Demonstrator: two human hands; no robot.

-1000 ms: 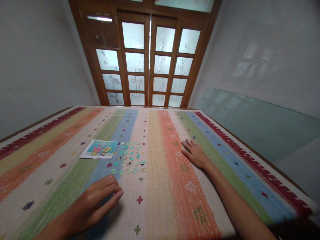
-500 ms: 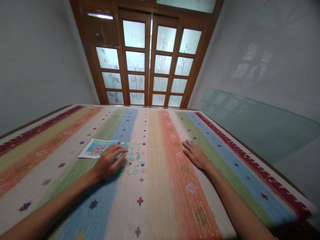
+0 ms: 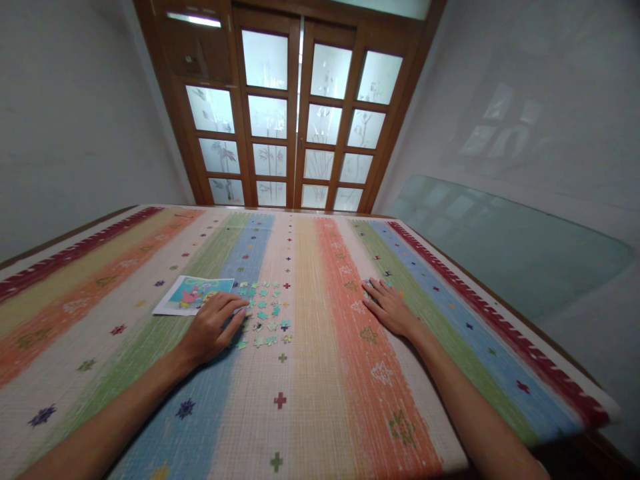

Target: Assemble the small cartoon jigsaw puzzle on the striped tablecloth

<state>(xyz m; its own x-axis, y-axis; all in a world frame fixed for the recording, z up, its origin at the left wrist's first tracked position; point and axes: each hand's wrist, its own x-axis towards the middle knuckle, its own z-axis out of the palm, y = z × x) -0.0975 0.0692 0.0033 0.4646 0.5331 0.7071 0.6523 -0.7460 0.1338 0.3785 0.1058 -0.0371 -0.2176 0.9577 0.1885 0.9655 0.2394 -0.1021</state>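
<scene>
Several small teal jigsaw pieces (image 3: pixel 267 313) lie spread on a striped, many-coloured mat (image 3: pixel 310 373). A cartoon picture card (image 3: pixel 193 295) lies just left of them. My left hand (image 3: pixel 213 328) rests on the near left edge of the pieces, fingers stretched over them and lying fairly flat; whether a piece sits under the fingertips is hidden. Off to the right of the pieces, my right hand (image 3: pixel 389 307) lies flat on the orange and green stripes with fingers spread, holding nothing.
The mat covers a wide surface with a dark wooden edge (image 3: pixel 525 340) at the right. Wooden doors with frosted glass panes (image 3: pixel 295 113) stand beyond the far end. A pale green glass panel (image 3: pixel 500 240) leans along the right wall.
My left hand has reached forward from the near part of the mat onto the puzzle pieces, then drawn back slightly. The right hand has stayed in place.
</scene>
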